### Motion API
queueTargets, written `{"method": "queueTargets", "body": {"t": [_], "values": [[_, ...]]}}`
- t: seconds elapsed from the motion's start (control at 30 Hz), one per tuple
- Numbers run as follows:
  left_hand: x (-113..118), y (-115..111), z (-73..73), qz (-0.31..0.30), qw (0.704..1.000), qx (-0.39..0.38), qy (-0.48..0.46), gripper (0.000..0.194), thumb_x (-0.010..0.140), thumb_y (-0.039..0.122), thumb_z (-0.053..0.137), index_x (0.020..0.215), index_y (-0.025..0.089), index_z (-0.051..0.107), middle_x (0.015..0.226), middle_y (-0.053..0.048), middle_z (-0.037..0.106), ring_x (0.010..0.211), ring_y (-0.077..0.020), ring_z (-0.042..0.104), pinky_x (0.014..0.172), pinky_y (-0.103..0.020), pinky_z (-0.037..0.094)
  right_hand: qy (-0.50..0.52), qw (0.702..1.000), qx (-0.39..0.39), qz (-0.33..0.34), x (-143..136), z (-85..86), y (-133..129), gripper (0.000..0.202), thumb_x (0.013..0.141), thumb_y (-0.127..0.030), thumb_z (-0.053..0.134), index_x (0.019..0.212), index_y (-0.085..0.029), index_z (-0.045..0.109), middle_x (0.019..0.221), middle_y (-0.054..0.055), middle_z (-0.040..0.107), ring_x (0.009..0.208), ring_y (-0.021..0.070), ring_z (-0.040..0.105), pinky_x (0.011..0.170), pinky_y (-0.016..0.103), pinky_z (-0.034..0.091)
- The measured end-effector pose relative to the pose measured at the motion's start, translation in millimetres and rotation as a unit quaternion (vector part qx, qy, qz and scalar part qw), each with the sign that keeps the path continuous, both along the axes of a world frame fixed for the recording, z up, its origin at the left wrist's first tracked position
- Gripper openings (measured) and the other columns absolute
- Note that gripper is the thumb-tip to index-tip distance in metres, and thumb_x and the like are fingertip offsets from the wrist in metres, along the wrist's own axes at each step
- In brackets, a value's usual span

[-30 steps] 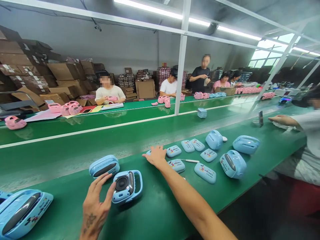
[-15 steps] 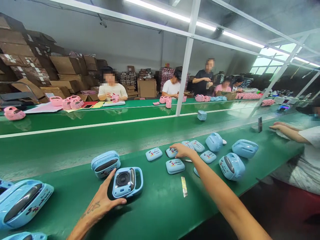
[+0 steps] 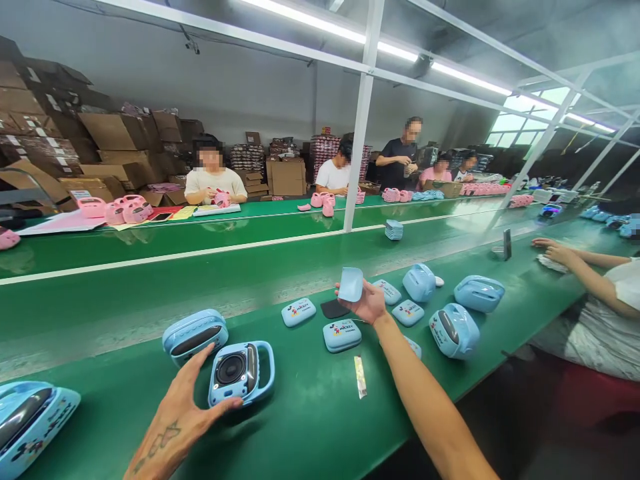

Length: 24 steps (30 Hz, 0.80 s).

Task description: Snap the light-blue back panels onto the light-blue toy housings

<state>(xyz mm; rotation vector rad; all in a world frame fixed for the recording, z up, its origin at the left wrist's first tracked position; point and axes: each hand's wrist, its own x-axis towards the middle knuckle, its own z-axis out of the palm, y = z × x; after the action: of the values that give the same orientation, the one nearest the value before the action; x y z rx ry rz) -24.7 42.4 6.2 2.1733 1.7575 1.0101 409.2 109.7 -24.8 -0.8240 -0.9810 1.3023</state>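
My left hand point(image 3: 183, 400) spans a light-blue portable speaker point(image 3: 234, 377), thumb at its near edge and fingers at its far left corner. This speaker's front is uncovered, showing a round black driver, and its loop handle points right. Behind it stands another blue speaker point(image 3: 195, 333), close to my fingertips. My right hand point(image 3: 367, 303) is raised over the table, holding a light-blue front cover point(image 3: 351, 285) tilted up, its plain side toward me. Beneath that hand lies a dark flat piece point(image 3: 334, 308). Around it are printed blue covers point(image 3: 342, 335), some partly hidden by my arm.
Several blue speakers point(image 3: 455, 331) stand to the right, and one point(image 3: 35, 427) at the left edge. A small printed strip point(image 3: 360, 377) lies on the green table point(image 3: 310, 427). A co-worker's hands point(image 3: 555, 252) rest at the right. A white post point(image 3: 361, 147) rises beyond.
My right hand has lifted a cover from the group and turned it up, exposing the dark piece beneath. My left hand stays at the uncovered speaker. The view has shifted slightly right.
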Motion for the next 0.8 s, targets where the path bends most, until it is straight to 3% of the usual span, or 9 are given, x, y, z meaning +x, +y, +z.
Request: {"method": "queueTargets", "body": {"t": [0.1, 0.2, 0.27, 0.33, 0.43, 0.53, 0.6, 0.7, 0.8], "values": [[-1, -9, 3.4, 0.016, 1.0, -0.012, -0.005, 0.066, 0.073, 0.057, 0.067, 0.133, 0.032, 0.054, 0.136, -0.006, 0.064, 0.123, -0.0385, 0.062, 0.101, -0.06, 0.051, 0.093, 0.996, 0.005, 0.015, -11, -3.1, -4, 0.047, 0.092, -0.053, 0.043, 0.114, -0.016, 0.063, 0.111, 0.016, 0.075, 0.099, 0.0302, 0.072, 0.091, 0.052, 0.054], [18, -11, 17.5, -0.01, 0.996, 0.091, -0.01, 0.035, 0.082, 0.055, 0.061, 0.112, 0.038, 0.066, 0.118, 0.0, 0.07, 0.109, -0.032, 0.068, 0.097, -0.053, 0.056, 0.16, 0.987, 0.009, 0.017, -15, -3.0, -4, 0.043, 0.093, -0.047, 0.043, 0.116, -0.016, 0.063, 0.112, 0.015, 0.075, 0.099, 0.0286, 0.072, 0.092, 0.051, 0.054], [54, -2, 28.5, -0.117, 0.983, 0.142, 0.018, 0.023, 0.089, 0.043, 0.057, 0.105, 0.035, 0.07, 0.108, -0.001, 0.073, 0.105, -0.0282, 0.067, 0.095, -0.048, 0.056, 0.221, 0.975, 0.017, 0.01, -15, -2.0, -4, 0.042, 0.094, -0.043, 0.043, 0.12, -0.016, 0.062, 0.113, 0.014, 0.075, 0.1, 0.0277, 0.072, 0.092, 0.05, 0.054], [105, 18, 35.5, -0.22, 0.966, 0.09, 0.106, 0.024, 0.094, 0.032, 0.051, 0.101, 0.029, 0.073, 0.104, -0.003, 0.075, 0.102, -0.0259, 0.066, 0.093, -0.044, 0.054, 0.28, 0.96, 0.025, -0.002, -13, -1.2, -6, 0.042, 0.094, -0.041, 0.044, 0.123, -0.015, 0.061, 0.114, 0.015, 0.075, 0.101, 0.0276, 0.072, 0.092, 0.049, 0.055], [187, 59, 34.4, -0.275, 0.945, 0.028, 0.178, 0.023, 0.094, 0.022, 0.053, 0.099, 0.025, 0.075, 0.105, -0.006, 0.077, 0.101, -0.0246, 0.065, 0.093, -0.04, 0.052, 0.322, 0.945, 0.039, -0.026, -8, -1.1, -11, 0.043, 0.093, -0.04, 0.046, 0.125, -0.016, 0.06, 0.113, 0.014, 0.075, 0.099, 0.0277, 0.072, 0.093, 0.051, 0.054], [243, 92, 24.5, -0.297, 0.927, -0.015, 0.228, 0.014, 0.092, 0.024, 0.061, 0.094, 0.021, 0.075, 0.099, -0.01, 0.076, 0.096, -0.0236, 0.068, 0.09, -0.037, 0.052, 0.343, 0.936, 0.054, -0.05, -5, -2.2, -14, 0.044, 0.091, -0.039, 0.05, 0.126, -0.015, 0.06, 0.11, 0.013, 0.076, 0.098, 0.0273, 0.072, 0.095, 0.051, 0.053], [260, 105, 17.9, -0.309, 0.915, -0.038, 0.256, 0.019, 0.092, 0.032, 0.064, 0.103, 0.018, 0.071, 0.105, -0.009, 0.073, 0.095, -0.0222, 0.068, 0.087, -0.039, 0.054, 0.354, 0.931, 0.059, -0.059, -5, -3.3, -12, 0.045, 0.089, -0.039, 0.052, 0.126, -0.015, 0.061, 0.109, 0.014, 0.076, 0.1, 0.0271, 0.072, 0.096, 0.049, 0.053], [266, 115, 11.1, -0.326, 0.896, -0.063, 0.295, 0.03, 0.095, 0.038, 0.062, 0.116, 0.017, 0.064, 0.116, -0.008, 0.067, 0.097, -0.0207, 0.067, 0.084, -0.042, 0.057, 0.362, 0.928, 0.059, -0.058, -7, -5.0, -7, 0.045, 0.089, -0.041, 0.054, 0.124, -0.015, 0.062, 0.109, 0.014, 0.076, 0.101, 0.0274, 0.072, 0.096, 0.048, 0.053], [263, 117, 8.2, -0.325, 0.886, -0.074, 0.321, 0.025, 0.095, 0.037, 0.062, 0.11, 0.017, 0.066, 0.11, -0.007, 0.069, 0.094, -0.0197, 0.068, 0.084, -0.042, 0.057, 0.365, 0.928, 0.056, -0.054, -9, -5.6, -3, 0.043, 0.09, -0.043, 0.052, 0.121, -0.016, 0.063, 0.11, 0.014, 0.076, 0.102, 0.0275, 0.072, 0.095, 0.049, 0.053]]}}
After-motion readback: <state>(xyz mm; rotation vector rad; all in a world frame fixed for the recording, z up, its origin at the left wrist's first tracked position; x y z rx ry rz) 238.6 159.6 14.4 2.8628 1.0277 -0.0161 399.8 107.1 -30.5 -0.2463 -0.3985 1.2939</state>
